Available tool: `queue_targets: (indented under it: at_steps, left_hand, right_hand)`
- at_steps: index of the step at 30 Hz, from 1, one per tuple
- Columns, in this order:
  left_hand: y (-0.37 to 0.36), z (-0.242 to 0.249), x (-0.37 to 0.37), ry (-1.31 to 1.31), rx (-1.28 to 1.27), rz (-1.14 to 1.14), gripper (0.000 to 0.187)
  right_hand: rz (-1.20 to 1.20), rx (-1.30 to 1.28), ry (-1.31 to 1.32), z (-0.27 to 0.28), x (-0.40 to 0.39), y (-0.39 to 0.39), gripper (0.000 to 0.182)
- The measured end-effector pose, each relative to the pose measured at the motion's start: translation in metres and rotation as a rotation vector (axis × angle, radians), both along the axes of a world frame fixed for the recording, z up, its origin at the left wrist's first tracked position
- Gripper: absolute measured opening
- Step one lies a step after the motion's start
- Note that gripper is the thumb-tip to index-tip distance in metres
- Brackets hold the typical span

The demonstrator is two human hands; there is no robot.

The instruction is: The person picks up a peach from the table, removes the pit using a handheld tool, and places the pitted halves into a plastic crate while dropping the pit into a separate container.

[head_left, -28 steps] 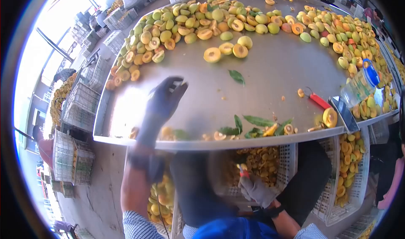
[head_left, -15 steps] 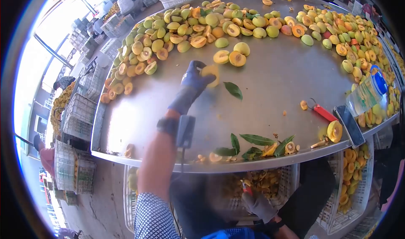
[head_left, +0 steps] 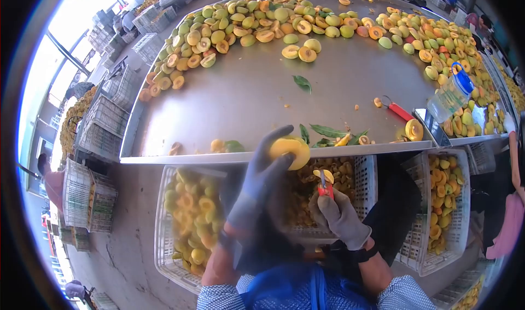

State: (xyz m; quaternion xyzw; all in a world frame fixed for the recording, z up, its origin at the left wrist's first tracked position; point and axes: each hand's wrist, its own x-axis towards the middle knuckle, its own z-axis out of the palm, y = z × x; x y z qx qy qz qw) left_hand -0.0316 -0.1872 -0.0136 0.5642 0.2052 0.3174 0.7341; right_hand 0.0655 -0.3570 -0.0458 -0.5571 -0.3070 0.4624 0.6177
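Observation:
My left hand (head_left: 257,178), in a blue-grey glove, grips a yellow peach half (head_left: 292,151) at the table's near edge. Its fingers wrap round the fruit from the left. My right hand (head_left: 342,219), in a grey glove, is closed round a red-handled pitting knife (head_left: 325,190) to the right of and below the fruit. A slice of yellow flesh (head_left: 324,175) lies at the knife's metal end. Beneath both hands stands a crate of peach scraps (head_left: 365,181). The knife and the peach half are apart.
The metal table (head_left: 219,102) bears a heap of halved peaches (head_left: 251,22), leaves (head_left: 328,130), another red-handled knife (head_left: 400,111), a dark flat object (head_left: 432,126) and a water bottle (head_left: 449,97). Crates of peaches (head_left: 191,217) flank my legs. Other people work farther off.
My left hand has drawn back from mid-table to the near edge with the peach half. My right hand has risen with the knife. The view has tipped down, showing more of the left crate.

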Motion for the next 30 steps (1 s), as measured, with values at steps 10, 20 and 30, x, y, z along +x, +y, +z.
queue_targets:
  at_steps: [10,20,30]
  left_hand:
    - [-0.044,-0.032,-0.008,0.029,-0.032,0.027,0.042]
    - [-0.054,-0.045,-0.005,-0.184,-0.318,0.064,0.046]
    - [-0.051,-0.075,0.004,-0.167,-0.490,0.181,0.051]
  right_hand:
    - [0.164,-0.007,0.138,0.001,-0.006,-0.009,0.042]
    - [-0.006,-0.076,0.169,-0.015,-0.014,-0.015,0.042]
    - [-0.105,-0.291,0.405,-0.045,-0.004,-0.014,0.039]
